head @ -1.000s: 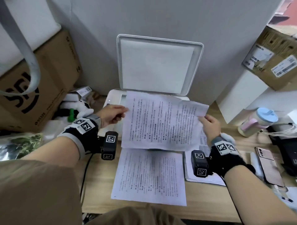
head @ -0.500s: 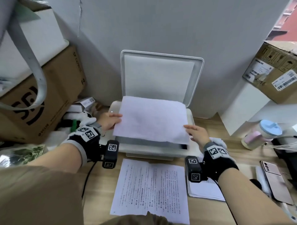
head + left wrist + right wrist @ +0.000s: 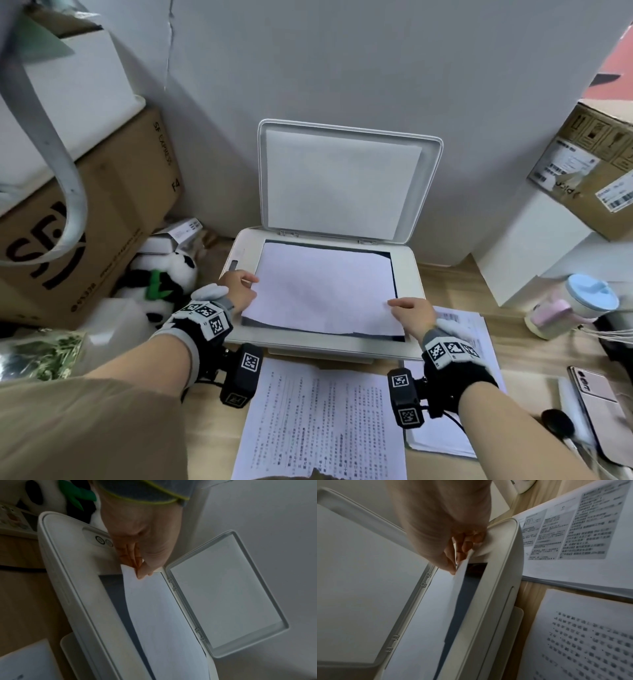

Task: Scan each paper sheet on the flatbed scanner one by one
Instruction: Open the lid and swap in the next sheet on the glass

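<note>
A white flatbed scanner [image 3: 409, 270] stands on the desk with its lid [image 3: 346, 181] raised against the wall. A paper sheet [image 3: 325, 291], blank side up, lies over the dark glass [image 3: 113, 588], its near edge still slightly lifted. My left hand [image 3: 239, 287] pinches the sheet's left edge [image 3: 132, 573] between thumb and fingers. My right hand [image 3: 411, 313] pinches the near right corner [image 3: 460, 566]. Another printed sheet [image 3: 322, 425] lies on the desk in front of the scanner. A stack of printed pages [image 3: 479, 342] sits to its right.
Cardboard boxes [image 3: 85, 219] and a panda plush [image 3: 164, 277] crowd the left side. At the right stand a white box [image 3: 534, 246], a blue-lidded cup [image 3: 579, 305] and a phone [image 3: 599, 401]. A grey wall [image 3: 342, 68] rises just behind the scanner lid.
The sheet was held printed side up above the scanner, then turned over and lowered onto the glass. Both hands came down with it and still hold its edges.
</note>
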